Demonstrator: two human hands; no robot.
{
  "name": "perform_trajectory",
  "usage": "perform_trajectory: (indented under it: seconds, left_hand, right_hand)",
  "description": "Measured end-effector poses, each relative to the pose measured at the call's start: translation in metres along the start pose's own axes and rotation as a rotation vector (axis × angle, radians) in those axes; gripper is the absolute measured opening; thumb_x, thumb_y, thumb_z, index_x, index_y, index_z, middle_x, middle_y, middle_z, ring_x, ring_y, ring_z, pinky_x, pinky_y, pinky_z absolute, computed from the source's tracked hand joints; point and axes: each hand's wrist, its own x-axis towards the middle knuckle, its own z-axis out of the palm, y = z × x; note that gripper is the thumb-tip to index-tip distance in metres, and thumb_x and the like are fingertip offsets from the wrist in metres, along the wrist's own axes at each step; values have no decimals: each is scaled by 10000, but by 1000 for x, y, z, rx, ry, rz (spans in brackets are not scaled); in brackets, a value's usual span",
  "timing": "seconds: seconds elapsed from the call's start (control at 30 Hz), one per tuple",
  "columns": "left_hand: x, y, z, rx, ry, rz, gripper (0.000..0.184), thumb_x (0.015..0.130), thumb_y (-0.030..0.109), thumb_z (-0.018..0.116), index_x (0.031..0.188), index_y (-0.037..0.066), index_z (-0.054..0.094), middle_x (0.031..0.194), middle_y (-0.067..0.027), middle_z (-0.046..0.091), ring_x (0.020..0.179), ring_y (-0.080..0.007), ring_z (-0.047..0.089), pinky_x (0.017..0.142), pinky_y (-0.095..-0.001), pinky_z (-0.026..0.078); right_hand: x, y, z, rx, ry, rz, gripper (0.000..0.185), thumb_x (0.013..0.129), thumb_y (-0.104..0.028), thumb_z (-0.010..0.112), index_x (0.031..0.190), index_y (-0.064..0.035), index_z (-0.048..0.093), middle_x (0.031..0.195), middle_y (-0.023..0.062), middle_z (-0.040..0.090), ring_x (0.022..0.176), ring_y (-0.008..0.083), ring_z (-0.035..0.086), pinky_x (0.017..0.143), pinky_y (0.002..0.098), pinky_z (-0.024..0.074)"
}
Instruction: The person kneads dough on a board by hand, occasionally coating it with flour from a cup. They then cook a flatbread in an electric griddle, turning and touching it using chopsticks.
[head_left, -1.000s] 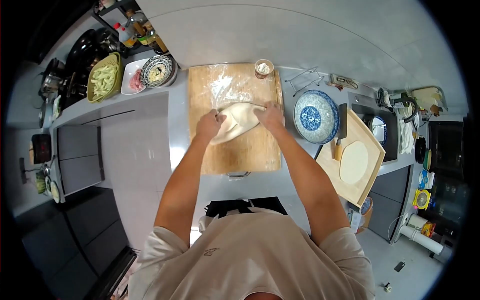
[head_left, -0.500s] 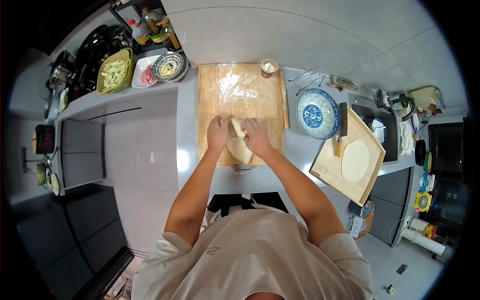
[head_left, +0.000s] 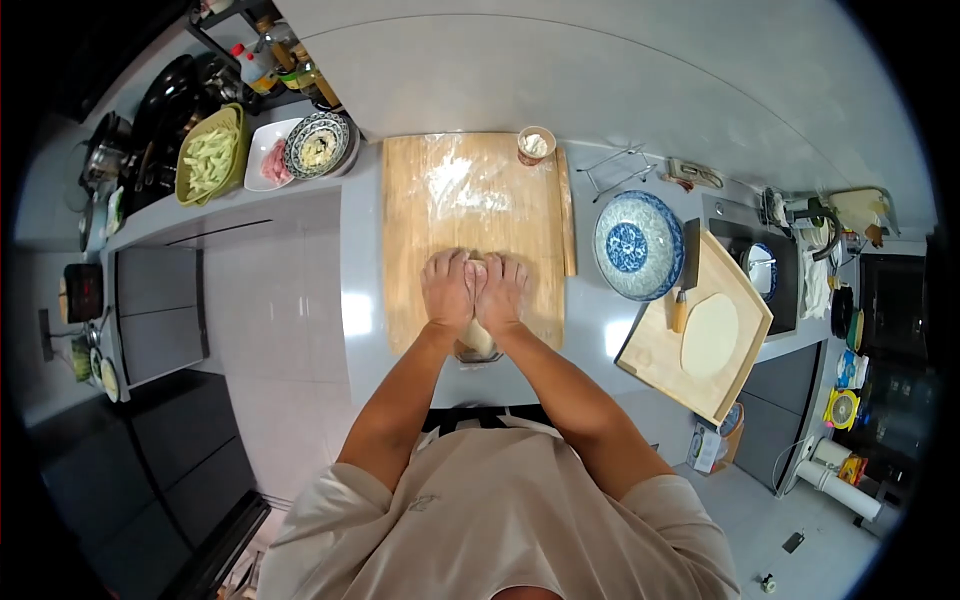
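Observation:
A pale lump of dough (head_left: 479,338) lies near the front edge of a floured wooden board (head_left: 415,190), mostly covered by my hands. My left hand (head_left: 447,291) presses on its left side, fingers pointing away from me and curled over it. Against it, on the right side, my right hand (head_left: 502,292) bears down in the same way, the two thumbs side by side. Both hands grip the dough between them. White flour is smeared over the far half of the board, and a small cup of flour (head_left: 535,146) stands at its far right corner.
Along the board's right edge lies a rolling pin (head_left: 569,220). Further right are a blue-and-white plate (head_left: 627,248), a knife (head_left: 690,258) and a wooden tray (head_left: 650,345) with a flat dough sheet (head_left: 710,335). Back left stand a patterned bowl (head_left: 318,147) and a green basket (head_left: 212,160).
My hands have come closer together and now press down on the dough, covering most of it. Half a second ago they were apart, holding its far end folded up. The view has shifted slightly.

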Motion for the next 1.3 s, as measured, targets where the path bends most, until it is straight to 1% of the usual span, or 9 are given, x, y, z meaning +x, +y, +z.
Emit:
perform_trajectory:
  seconds: [0.23,0.47,0.53,0.67,0.8,0.93,0.97,1.07,1.3]
  left_hand:
    - [56,-2,13,175,-107,-143,260,1045,286,559,1092,88,720,1172,-119,642,1125,-354,554,981,-492,420]
    - [93,-12,23,261,-190,-223,322,1039,345,548,1090,92,741,1169,-113,690,1088,-368,603,973,-488,468]
    - [98,-32,31,1,-297,-327,402,1039,384,516,1048,54,745,1111,-133,733,1025,-363,650,948,-478,490]
    - [96,-34,-17,-569,-389,-664,477,1019,408,492,946,17,756,981,-203,775,903,-412,717,878,-478,544]
    - [44,-4,-29,-209,-244,-306,484,1023,383,496,906,-7,758,868,-209,753,826,-431,693,823,-503,549]
    - [-19,10,-20,-10,-77,-135,359,1041,293,515,1101,28,749,1048,-154,735,1016,-391,653,959,-507,489]
    - [-32,13,-21,44,-29,-93,341,1041,275,521,1150,39,741,1112,-150,727,1077,-388,638,998,-515,469]
    - [-48,7,-12,52,32,-21,339,1024,258,549,1252,58,702,1266,-134,677,1209,-383,566,1070,-534,402]
    - [12,-3,4,142,15,-62,286,988,236,595,1184,73,726,1211,-107,682,1161,-356,573,1030,-505,407]
  right_hand:
    - [69,0,9,-186,-253,46,383,1068,-419,484,1151,-107,689,1156,133,628,1125,343,542,998,502,388]
    - [112,4,20,-115,-210,-40,372,1057,-405,513,1043,-110,739,1133,144,664,1136,355,578,979,516,411]
    - [107,13,20,-33,-216,-41,383,1054,-414,524,1043,-103,747,1131,152,694,1131,375,612,981,523,440]
    - [87,6,-35,509,-343,42,358,1068,-374,560,1042,-43,694,926,223,708,884,456,664,819,487,525]
    - [42,-7,-51,504,-253,72,318,1073,-318,557,985,-30,656,874,234,672,838,449,629,798,482,515]
    - [-6,1,-28,195,29,-161,262,1037,-289,555,1109,-75,687,1171,174,669,1144,409,586,986,525,454]
    - [-21,7,-20,113,-51,-145,309,1014,-307,583,1212,-90,679,1317,143,611,1240,380,530,1047,545,412]
    - [-36,16,-14,53,-61,-196,348,1001,-324,596,1250,-93,675,1358,135,593,1267,377,511,1056,560,395]
    - [24,10,3,-93,-209,-108,323,994,-372,603,1182,-123,687,1297,115,606,1209,341,533,1018,512,398]
